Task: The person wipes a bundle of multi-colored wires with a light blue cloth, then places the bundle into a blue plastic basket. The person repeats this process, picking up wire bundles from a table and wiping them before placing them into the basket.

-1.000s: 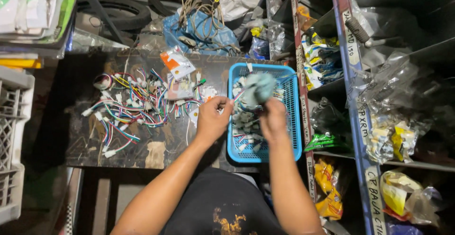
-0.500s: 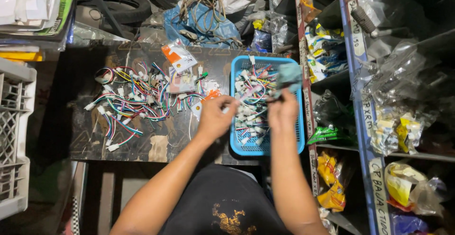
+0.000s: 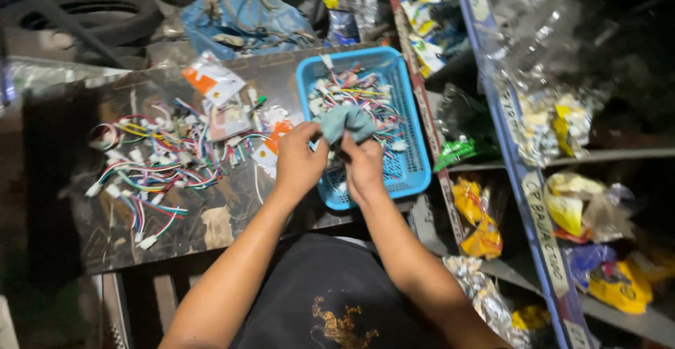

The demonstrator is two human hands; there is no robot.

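Head view: both hands meet above the near edge of a blue plastic basket holding wire harnesses with white connectors. Left hand and right hand each have fingers closed on a crumpled teal cloth, held between them just over the basket. Whether a harness is wrapped inside is hidden. As a judgement, the work looks midway: some harnesses lie in the basket, while a larger tangle of coloured harnesses lies spread on the dark surface beside it.
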